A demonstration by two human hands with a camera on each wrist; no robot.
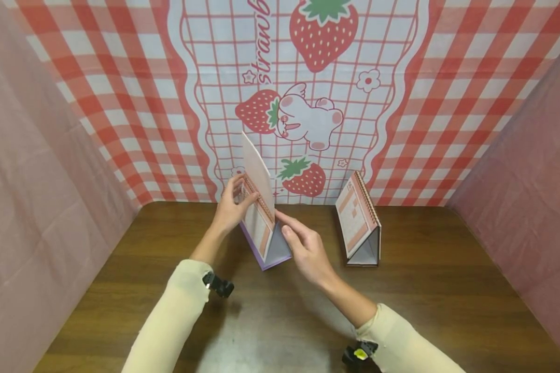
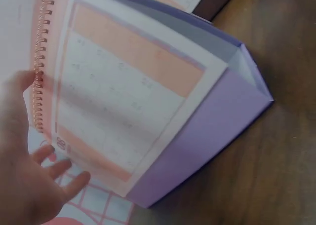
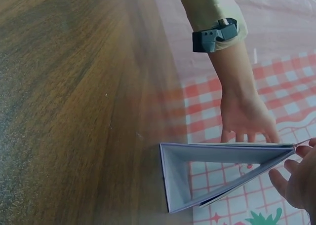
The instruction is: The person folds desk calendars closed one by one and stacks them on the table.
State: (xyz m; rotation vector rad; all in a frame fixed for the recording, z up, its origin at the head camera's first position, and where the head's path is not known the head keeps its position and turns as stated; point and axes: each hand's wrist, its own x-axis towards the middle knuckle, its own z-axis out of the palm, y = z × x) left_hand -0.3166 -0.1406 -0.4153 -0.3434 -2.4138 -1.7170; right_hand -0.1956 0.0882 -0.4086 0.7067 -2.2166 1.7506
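A desk calendar with a purple stand (image 1: pixel 276 261) stands on the table, its orange-and-white month page (image 2: pixel 118 96) facing left. From its spiral binding (image 2: pixel 38 87) a pale leaf (image 1: pixel 257 168) rises upright. My left hand (image 1: pixel 231 207) is at the page side; in the left wrist view its thumb touches the rings and its other fingers spread near the page's edge. On the opposite side, my right hand (image 1: pixel 305 248) reaches its extended fingers to the base of the raised leaf. The right wrist view shows those fingers beside the stand's top edge, partly cut off by the frame.
A second spiral desk calendar (image 1: pixel 358 220) stands to the right, its month page facing left. Behind the wooden table (image 1: pixel 168 238) hangs a red checked cloth (image 1: pixel 135 103) with strawberries. Pink curtains (image 1: pixel 532 181) close off both sides.
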